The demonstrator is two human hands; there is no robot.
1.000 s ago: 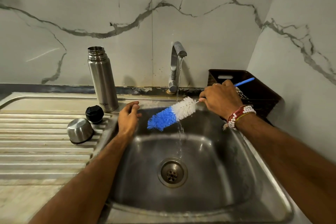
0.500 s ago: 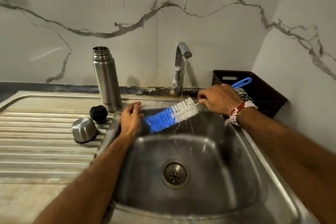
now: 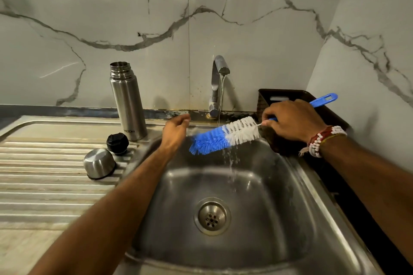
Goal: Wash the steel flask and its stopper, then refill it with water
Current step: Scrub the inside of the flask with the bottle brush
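Observation:
The steel flask (image 3: 128, 105) stands upright and uncapped at the back of the draining board. Its black stopper (image 3: 117, 142) and steel cup lid (image 3: 99, 163), mouth down, lie in front of it on the ribs. My right hand (image 3: 290, 121) grips the blue handle of a blue-and-white bottle brush (image 3: 225, 135), held across the sink under the tap's thin stream. My left hand (image 3: 175, 133) hovers at the sink's back left corner, fingers loosely curled, holding nothing, just left of the brush tip.
The tap (image 3: 218, 87) runs into the steel sink (image 3: 297, 185), with the drain (image 3: 211, 216) at its middle. A dark basket (image 3: 290, 96) sits in the right corner behind my right hand. Marble walls close in the back and right.
My left hand has lifted off the sink's edge and moved up toward the tap. The brush has shifted right and its bristles now sit under the stream, dripping water.

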